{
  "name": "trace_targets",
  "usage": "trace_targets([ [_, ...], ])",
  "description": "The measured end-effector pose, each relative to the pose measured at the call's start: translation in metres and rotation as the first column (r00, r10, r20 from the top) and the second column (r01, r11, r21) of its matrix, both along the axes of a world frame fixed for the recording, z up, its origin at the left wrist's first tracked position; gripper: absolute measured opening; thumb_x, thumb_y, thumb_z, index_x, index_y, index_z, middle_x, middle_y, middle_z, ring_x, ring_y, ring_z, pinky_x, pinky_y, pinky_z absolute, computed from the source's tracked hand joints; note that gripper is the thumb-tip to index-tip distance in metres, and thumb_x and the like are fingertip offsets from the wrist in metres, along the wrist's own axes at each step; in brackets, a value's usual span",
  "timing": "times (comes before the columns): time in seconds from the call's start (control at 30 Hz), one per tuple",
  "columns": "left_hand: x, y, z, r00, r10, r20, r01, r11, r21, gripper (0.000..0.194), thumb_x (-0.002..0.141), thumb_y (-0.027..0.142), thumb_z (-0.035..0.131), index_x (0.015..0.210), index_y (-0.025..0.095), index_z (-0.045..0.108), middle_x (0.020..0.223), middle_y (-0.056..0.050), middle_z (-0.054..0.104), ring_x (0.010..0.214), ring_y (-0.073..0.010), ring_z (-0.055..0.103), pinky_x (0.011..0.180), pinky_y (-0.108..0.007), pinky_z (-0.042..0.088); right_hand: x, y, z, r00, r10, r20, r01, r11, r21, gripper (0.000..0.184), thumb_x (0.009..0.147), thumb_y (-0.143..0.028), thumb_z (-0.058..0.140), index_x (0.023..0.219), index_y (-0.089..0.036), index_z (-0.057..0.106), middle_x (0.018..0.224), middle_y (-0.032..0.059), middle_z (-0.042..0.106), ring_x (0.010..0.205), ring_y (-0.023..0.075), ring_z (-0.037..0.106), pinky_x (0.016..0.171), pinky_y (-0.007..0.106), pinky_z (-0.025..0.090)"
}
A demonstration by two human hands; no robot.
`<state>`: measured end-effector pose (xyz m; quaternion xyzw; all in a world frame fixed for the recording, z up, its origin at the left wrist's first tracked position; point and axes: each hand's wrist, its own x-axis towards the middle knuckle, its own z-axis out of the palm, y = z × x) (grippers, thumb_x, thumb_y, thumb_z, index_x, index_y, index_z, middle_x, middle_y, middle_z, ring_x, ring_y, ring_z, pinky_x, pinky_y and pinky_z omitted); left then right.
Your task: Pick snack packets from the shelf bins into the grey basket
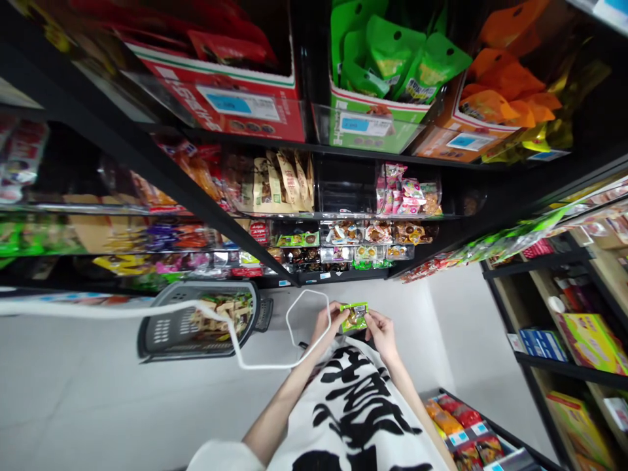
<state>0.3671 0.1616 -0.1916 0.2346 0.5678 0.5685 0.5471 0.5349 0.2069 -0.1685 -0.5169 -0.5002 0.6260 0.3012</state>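
Observation:
A small green snack packet [355, 316] is held up in front of my shirt, stretched between both hands. My left hand [333, 319] pinches its left edge, with the thumb lying over the front. On the other side, my right hand [381, 329] grips the right edge between thumb and fingers. The packet's face shows a brownish picture and a pale label near the top. A white cable [267, 366] runs in from the left and bends in front of my left forearm.
A grey basket [196, 288] with several snack packets stands on the floor at left. Ahead rise black shelves with a red box [265, 108], a green box [363, 111] and clear bins. Another shelf unit [549, 373] stands at right, and a low snack rack [466, 432] is at lower right.

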Motion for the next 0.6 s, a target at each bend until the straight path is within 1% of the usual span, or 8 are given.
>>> trace_targets([
  [0.1,-0.009,0.001,0.003,0.998,-0.056,0.015,0.056,0.998,0.040,0.030,0.075,0.039,0.079,0.067,0.019,0.057,0.092,-0.005,0.070,0.082,-0.0182,0.065,0.075,-0.028,0.050,-0.003,0.003,0.001,0.996,-0.082,-0.025,0.081,0.996,-0.023,0.042,0.080,-0.053,0.075,0.093,-0.013,0.075,0.046,-0.0043,0.056,0.042,0.0104,0.046,0.048,0.023,0.039],
  [0.2,-0.014,0.003,0.005,0.993,-0.100,0.067,0.096,0.993,0.062,0.031,0.074,0.035,0.080,0.065,0.018,0.056,0.095,-0.006,0.069,0.089,-0.0194,0.065,0.079,-0.027,0.049,-0.006,0.006,0.004,0.988,-0.140,-0.062,0.136,0.989,-0.063,0.040,0.074,-0.052,0.080,0.085,-0.015,0.072,0.051,-0.0037,0.058,0.044,0.0107,0.048,0.048,0.024,0.041],
  [0.27,-0.012,0.003,0.006,0.995,-0.057,0.087,0.053,0.997,0.055,0.027,0.074,0.035,0.079,0.068,0.018,0.059,0.096,-0.007,0.070,0.091,-0.0202,0.064,0.081,-0.028,0.049,-0.008,0.007,0.006,0.985,-0.152,-0.083,0.145,0.986,-0.085,0.040,0.073,-0.053,0.081,0.084,-0.016,0.070,0.050,-0.0045,0.058,0.043,0.0106,0.047,0.048,0.024,0.041],
  [0.37,-0.008,0.003,0.005,0.992,0.016,0.129,-0.018,1.000,0.015,0.025,0.074,0.038,0.078,0.076,0.018,0.063,0.095,-0.007,0.070,0.086,-0.0199,0.064,0.076,-0.028,0.050,-0.010,0.006,0.008,0.982,-0.150,-0.111,0.139,0.985,-0.107,0.040,0.074,-0.053,0.080,0.085,-0.017,0.067,0.047,-0.0059,0.056,0.042,0.0111,0.047,0.048,0.024,0.041],
  [0.47,-0.005,0.002,0.004,0.986,0.032,0.161,-0.031,0.999,-0.009,0.027,0.076,0.042,0.076,0.083,0.019,0.063,0.089,-0.005,0.069,0.080,-0.0189,0.064,0.069,-0.027,0.050,-0.010,0.005,0.008,0.985,-0.132,-0.115,0.120,0.987,-0.106,0.038,0.077,-0.052,0.078,0.088,-0.018,0.065,0.048,-0.0055,0.058,0.044,0.0117,0.051,0.049,0.024,0.041],
  [0.6,-0.007,0.001,0.002,0.994,0.058,0.095,-0.057,0.998,-0.018,0.030,0.076,0.044,0.077,0.080,0.018,0.061,0.079,-0.003,0.066,0.073,-0.0177,0.063,0.065,-0.027,0.050,-0.009,0.004,0.005,0.994,-0.079,-0.077,0.073,0.994,-0.080,0.036,0.080,-0.050,0.075,0.092,-0.017,0.065,0.051,-0.0034,0.063,0.048,0.0134,0.057,0.052,0.024,0.042],
])
